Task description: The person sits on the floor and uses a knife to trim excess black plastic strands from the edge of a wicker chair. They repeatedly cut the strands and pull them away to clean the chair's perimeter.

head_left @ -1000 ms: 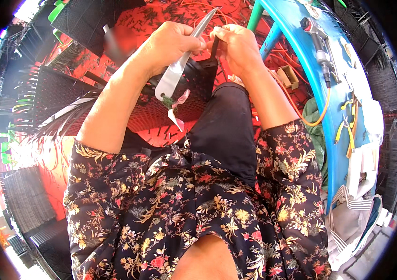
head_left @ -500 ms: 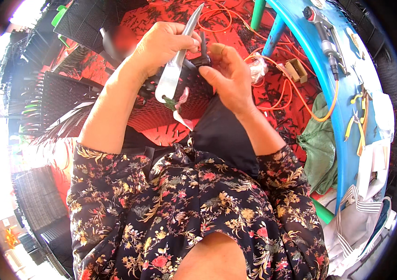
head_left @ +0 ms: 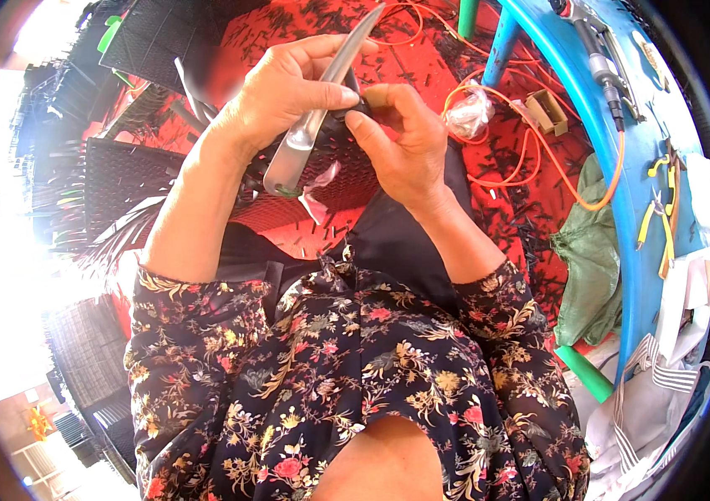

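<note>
A shiny metal blade [head_left: 291, 159], pointed at the top and broad and rounded at the bottom, is gripped in my left hand [head_left: 276, 96]. The thumb presses along it. From its broad end hangs a pale pink cloth strip [head_left: 318, 190]. Close beside it, my right hand [head_left: 409, 146] is closed, thumb and fingertips pinching at a dark strip [head_left: 352, 81]; the pinch point is partly hidden. Below both hands lies a black woven piece [head_left: 348, 177], across my lap and legs, with loose strip ends sticking out on its left.
On the right, a blue table [head_left: 572, 88] bears an air tool [head_left: 604, 71] with an orange hose [head_left: 616, 179] and yellow-handled pliers [head_left: 647, 224]. A small cardboard box [head_left: 547, 113], a clear plastic bag [head_left: 469, 113] and a green sack [head_left: 585, 259] are nearby. Black scraps litter the red floor covering [head_left: 413, 71].
The fingers of my right hand have closed in nearer to my left hand. The metal blade has tilted, its broad end swinging lower left. The whole view has shifted slightly.
</note>
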The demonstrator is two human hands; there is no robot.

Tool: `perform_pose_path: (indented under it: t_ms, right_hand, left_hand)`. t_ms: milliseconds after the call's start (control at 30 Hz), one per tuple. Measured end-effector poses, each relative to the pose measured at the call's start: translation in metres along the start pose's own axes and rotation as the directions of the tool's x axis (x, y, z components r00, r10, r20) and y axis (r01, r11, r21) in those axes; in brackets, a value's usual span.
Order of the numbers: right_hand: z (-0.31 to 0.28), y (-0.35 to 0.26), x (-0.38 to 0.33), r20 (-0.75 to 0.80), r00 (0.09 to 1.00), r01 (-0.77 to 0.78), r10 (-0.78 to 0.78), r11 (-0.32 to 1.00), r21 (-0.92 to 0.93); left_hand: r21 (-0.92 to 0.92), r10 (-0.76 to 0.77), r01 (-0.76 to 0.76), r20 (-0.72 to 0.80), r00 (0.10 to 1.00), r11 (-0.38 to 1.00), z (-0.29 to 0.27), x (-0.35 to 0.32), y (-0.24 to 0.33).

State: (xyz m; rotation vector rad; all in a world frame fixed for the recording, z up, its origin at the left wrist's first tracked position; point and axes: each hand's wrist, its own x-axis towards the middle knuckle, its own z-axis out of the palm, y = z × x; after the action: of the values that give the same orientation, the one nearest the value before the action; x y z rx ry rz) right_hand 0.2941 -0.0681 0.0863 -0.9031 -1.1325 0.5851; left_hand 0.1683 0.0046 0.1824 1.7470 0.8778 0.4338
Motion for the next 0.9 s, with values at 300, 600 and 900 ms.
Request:
perform_pose_path:
  t_ms: [300, 600, 900]
  right_hand:
    - [0.004, 0.007, -0.007, -0.005, 0.999, -0.032, 0.034, 0.981, 0.192]
    - [0.005, 0.008, -0.006, 0.007, 1.000, -0.019, 0.018, 0.992, 0.125]
    - [0.011, 0.007, -0.016, 0.011, 0.994, -0.110, 0.113, 0.933, 0.342]
  left_hand:
    - [0.045, -0.088, 0.088, -0.003, 0.996, 0.995, 0.001, -0.012, 0.013]
    - [0.081, -0.082, 0.087, -0.059, 0.995, 0.993, 0.002, -0.013, 0.011]
    - [0.047, -0.085, 0.092, -0.129, 0.988, 0.995, 0.011, -0.007, 0.010]
